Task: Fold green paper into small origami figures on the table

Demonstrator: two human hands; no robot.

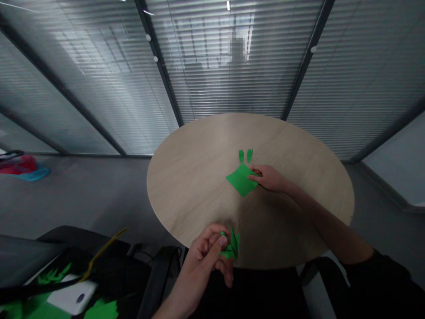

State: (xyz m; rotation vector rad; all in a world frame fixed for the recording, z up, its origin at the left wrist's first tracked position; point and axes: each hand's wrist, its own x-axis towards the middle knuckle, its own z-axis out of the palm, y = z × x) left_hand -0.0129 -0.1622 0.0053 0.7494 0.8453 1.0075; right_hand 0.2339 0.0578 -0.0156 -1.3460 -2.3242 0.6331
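Note:
My left hand (210,252) is at the near edge of the round wooden table (186,177), fingers pinched on a small folded green paper figure (231,246). My right hand (268,178) reaches to the table's middle and rests its fingertips on the right corner of a flat green paper square (241,179), fingers curled. Just beyond the square lie two small folded green paper pieces (245,155), side by side.
Glass walls with blinds and dark frames stand behind the table. At the lower left a dark chair or bag holds green paper scraps (99,310), a white object (71,297) and a yellow strip. A red and blue item (23,167) lies on the floor far left.

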